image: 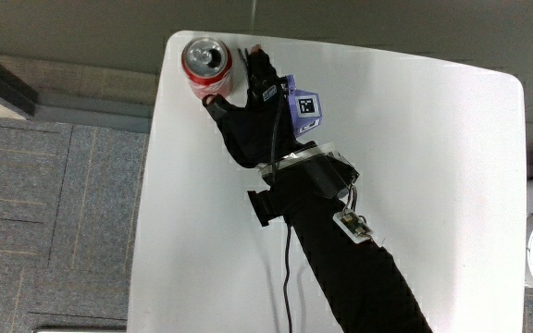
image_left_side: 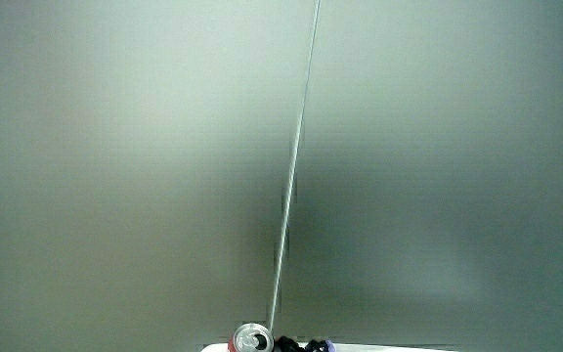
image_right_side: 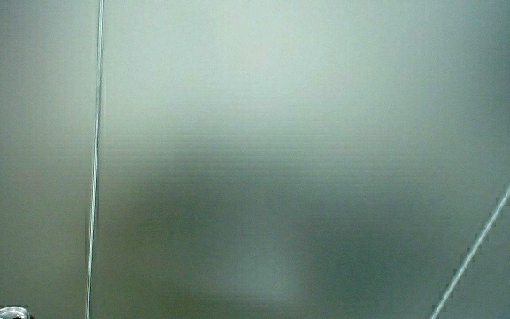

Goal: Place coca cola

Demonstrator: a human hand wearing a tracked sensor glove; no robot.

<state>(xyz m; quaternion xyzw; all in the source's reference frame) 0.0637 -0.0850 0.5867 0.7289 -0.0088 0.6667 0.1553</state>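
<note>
The red aluminium Coca-Cola can with a silver top [image: 206,60] stands upright on the white rectangular table [image: 433,185], close to one of the two corners farthest from the person and quite near the table's edge. The black-gloved hand [image: 257,120] is beside the can. Its fingers [image: 257,60] curl around the side of the can and the thumb presses on the side nearer to the person, so the hand appears to be closed on the can. The small purple patterned cube [image: 305,106] on the back of the glove faces upward. The black-sleeved forearm [image: 359,268] lies across the table toward the person.

Both side views show mostly a pale wall. In a side view only the silver top of the can [image_left_side: 252,339] and a little of the glove [image_left_side: 296,344] are visible.

I judge that the placing is almost finished, as the can seems to rest on the table. To do it well, the hand should first make sure the base lies flat. Then the fingers should open evenly and move away sideways without brushing the can, because it is light, tips easily, and the edge is close.
</note>
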